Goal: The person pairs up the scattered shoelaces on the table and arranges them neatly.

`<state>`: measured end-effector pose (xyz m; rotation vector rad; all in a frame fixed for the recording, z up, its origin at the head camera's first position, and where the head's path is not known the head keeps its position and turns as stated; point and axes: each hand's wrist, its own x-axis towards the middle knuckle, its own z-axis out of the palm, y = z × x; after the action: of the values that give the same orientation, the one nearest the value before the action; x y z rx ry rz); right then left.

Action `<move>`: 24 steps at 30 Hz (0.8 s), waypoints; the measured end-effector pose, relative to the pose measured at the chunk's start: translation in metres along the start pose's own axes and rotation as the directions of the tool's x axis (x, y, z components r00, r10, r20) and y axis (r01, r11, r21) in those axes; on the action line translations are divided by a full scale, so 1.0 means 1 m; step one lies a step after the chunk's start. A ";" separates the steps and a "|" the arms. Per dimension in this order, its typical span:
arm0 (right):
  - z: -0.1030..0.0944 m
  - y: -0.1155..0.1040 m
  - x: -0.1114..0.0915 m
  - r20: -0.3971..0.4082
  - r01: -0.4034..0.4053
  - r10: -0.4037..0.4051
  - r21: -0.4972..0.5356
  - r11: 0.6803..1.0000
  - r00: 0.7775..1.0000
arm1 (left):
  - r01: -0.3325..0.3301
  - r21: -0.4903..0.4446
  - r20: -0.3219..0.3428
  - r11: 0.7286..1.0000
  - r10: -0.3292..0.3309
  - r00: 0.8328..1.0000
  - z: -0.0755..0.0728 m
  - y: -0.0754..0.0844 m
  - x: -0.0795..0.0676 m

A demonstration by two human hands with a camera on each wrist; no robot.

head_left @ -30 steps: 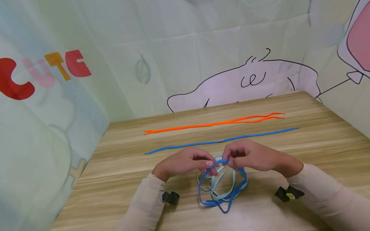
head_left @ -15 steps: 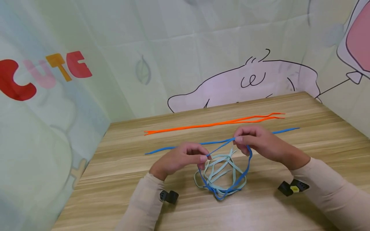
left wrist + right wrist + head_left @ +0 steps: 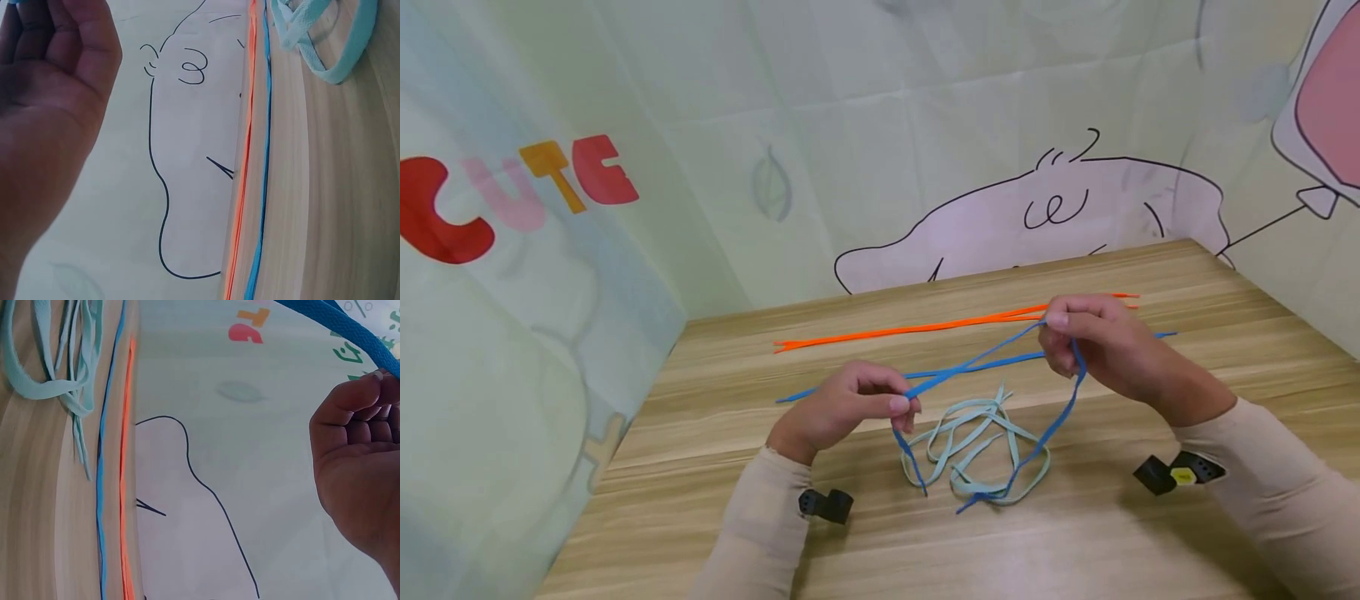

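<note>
One blue lace (image 3: 932,382) spanning from left hand (image 3: 850,404) to right hand (image 3: 1101,342)

In the head view, both hands are pinching the blue lace between thumb and fingers, above the table (image 3: 662,467). Its middle stretch is slanting up to the right, the right hand sitting higher in the picture than the left hand. One tail is hanging from each grip, and the right one is passing in front of a loose heap of mint laces (image 3: 967,486). That heap is lying below the slanting stretch, with the left hand closer to it. Beyond, a second blue lace (image 3: 1007,362) is lying side to side, and orange laces (image 3: 917,329) are running nearly parallel behind it; the right hand is partly hiding both. The wood-grained table is spreading to either side, with a printed cloth (image 3: 880,167) rising behind.

In the left wrist view, the top edge is cutting off the left hand's fingertips, so the pinch is not showing; only a scrap of blue is.

In the right wrist view, the right hand's fingertips are touching the blue lace, whose flat band is leading to the upper left; the mint laces are lying toward the left edge.
</note>
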<state>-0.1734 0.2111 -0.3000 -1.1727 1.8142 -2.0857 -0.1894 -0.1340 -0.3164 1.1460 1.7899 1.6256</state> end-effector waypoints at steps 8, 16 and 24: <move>-0.004 -0.007 -0.001 0.002 0.016 -0.016 -0.006 1.000 1.000 | -0.059 -0.032 -0.073 0.998 0.057 0.996 -0.008 -0.005 -0.004; -0.009 -0.012 -0.003 0.006 0.029 -0.029 -0.010 1.000 1.000 | -0.068 -0.090 -0.182 0.994 0.051 0.982 -0.013 -0.009 -0.005; -0.019 -0.005 -0.004 0.083 0.115 -0.121 0.077 0.990 0.989 | -0.087 -0.143 -0.257 0.986 0.048 0.965 -0.016 -0.014 -0.006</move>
<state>-0.1804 0.2292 -0.2965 -1.3604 1.6548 -2.1069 -0.2022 -0.1471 -0.3276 0.9756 1.7546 1.9890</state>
